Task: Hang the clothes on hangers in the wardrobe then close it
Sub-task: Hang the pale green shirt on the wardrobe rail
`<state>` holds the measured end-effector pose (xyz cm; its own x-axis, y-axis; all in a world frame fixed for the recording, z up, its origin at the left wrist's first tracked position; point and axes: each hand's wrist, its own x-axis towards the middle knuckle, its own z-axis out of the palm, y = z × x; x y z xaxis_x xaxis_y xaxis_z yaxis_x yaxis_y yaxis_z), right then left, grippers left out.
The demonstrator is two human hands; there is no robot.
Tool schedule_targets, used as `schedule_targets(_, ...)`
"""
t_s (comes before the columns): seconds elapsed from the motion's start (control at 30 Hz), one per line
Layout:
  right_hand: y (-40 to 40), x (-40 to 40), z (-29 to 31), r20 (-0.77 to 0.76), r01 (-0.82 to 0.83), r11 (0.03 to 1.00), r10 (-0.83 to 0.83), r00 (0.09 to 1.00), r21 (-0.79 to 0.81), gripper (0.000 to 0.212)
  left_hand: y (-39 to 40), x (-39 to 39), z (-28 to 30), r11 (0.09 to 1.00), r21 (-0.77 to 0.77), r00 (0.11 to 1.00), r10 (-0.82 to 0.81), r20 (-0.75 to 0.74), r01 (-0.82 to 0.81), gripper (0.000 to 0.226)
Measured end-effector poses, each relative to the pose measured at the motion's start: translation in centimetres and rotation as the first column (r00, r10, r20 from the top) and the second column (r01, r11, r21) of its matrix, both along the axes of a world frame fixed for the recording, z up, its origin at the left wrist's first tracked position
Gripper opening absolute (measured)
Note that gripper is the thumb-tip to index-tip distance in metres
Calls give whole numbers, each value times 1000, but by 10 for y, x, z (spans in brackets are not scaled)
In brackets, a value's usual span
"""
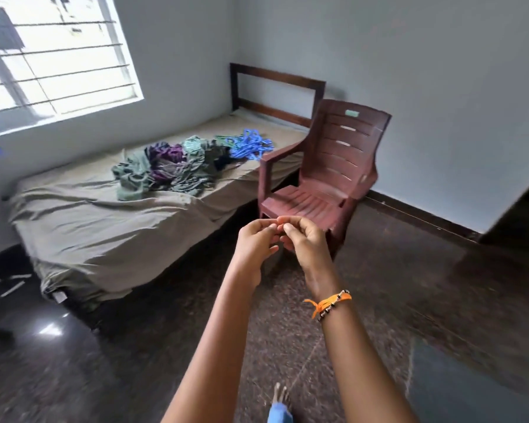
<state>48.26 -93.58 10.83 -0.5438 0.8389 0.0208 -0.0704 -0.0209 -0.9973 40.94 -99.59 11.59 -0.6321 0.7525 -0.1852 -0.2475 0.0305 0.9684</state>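
A heap of crumpled clothes (165, 169) in green, purple and grey lies on the bed (104, 236), about the middle of the mattress. To its right, nearer the headboard, is a tangle of blue hangers (250, 145). My left hand (255, 241) and my right hand (303, 239) are raised together in front of me, over the floor near the bed's corner. Their fingers are curled and the fingertips touch each other. I see nothing held in either hand. My right wrist wears an orange thread band. No wardrobe is plainly visible.
A maroon plastic chair (327, 166) stands beside the bed, just beyond my hands. A barred window (52, 56) is on the left wall. The dark polished floor (409, 300) spreads to the right. A dark opening (526, 215) cuts in at the right edge.
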Motion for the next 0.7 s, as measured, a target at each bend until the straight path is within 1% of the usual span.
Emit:
schedule_targets(0.2, 83, -115, -4, 37, -117, 992, 119, 992, -42, 19, 76, -107, -4, 994, -61, 996, 93, -10, -93, 13)
schedule_targets(0.3, 126, -174, -3, 72, -178, 983, 181, 981, -49, 20, 113, -165, -6, 988, -61, 989, 144, -21, -145, 12)
schedule_targets(0.4, 157, -233, -7, 100, -230, 969, 238, 966, -88, 20, 141, -226, -17, 976, -88, 980, 200, -3, -199, 14)
schedule_targets(0.53, 198, -318, -24, 133, -307, 944, 322, 937, -122, 20, 177, -315, -40, 958, -78, 959, 279, 50, -275, 16)
schedule_targets(0.63, 232, -395, -40, 136, -335, 934, 350, 927, -121, 19, 208, -384, -50, 954, -71, 950, 296, 100, -290, 17)
schedule_targets(0.7, 255, -452, -46, 135, -340, 931, 357, 924, -132, 20, 231, -438, -56, 956, -76, 954, 288, 77, -283, 19)
